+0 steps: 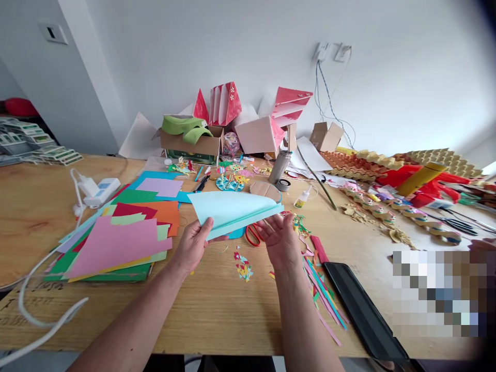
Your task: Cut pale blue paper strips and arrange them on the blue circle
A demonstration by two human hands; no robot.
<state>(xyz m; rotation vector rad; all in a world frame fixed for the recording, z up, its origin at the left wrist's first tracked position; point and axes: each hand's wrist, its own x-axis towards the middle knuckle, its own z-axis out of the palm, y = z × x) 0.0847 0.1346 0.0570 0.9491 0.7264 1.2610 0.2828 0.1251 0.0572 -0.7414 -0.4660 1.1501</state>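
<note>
Left hand [196, 241] is pinching a pale-blue sheet [228, 207], seemingly mid-fold; open right hand [282, 243] is possibly touching its end; creasing next would be needing both hands.

You have a sheet of pale blue paper [228, 209] held up in front of you, a little toward 7 o'clock from the middle of your view. It is plain, broad at its 9 o'clock end and tapering toward 3 o'clock, with its far edge bowed. A narrow folded band with darker blue-green lines runs along its near edge, from about 8 to 3 o'clock. Your left hand [196, 240] pinches it at 8 o'clock; your right hand [281, 240], palm up and loose, is by its 3 o'clock end, contact unclear.
</note>
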